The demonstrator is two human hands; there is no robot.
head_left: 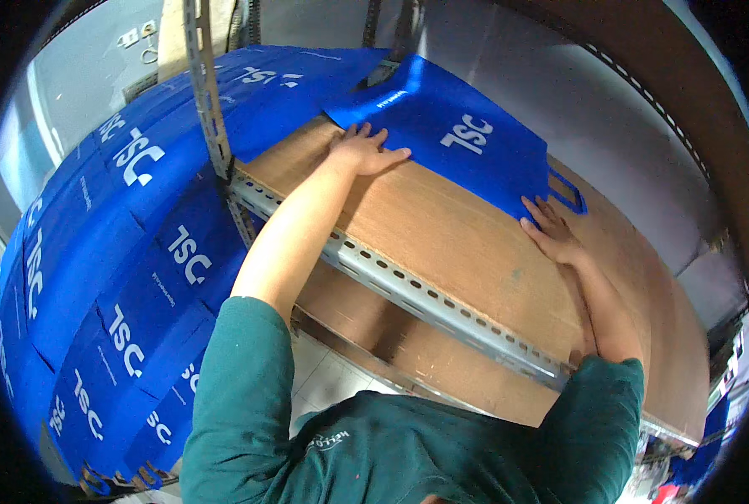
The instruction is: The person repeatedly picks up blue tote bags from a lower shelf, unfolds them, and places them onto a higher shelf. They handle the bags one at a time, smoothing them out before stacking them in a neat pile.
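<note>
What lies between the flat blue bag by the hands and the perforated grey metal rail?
In the head view, brown wooden board shows between bag and rail, with left forearm and right forearm reaching over it.

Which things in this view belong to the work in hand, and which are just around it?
In use, it seems:
- flat blue bag, handle at one end
- left hand and right hand, at its near edge
- brown shelf board beneath

Just around, apparently:
- untouched blue pile at left
- metal upright
- white wall outlet

Blue/wht bag (pixel 443 136); mostly flat
</note>
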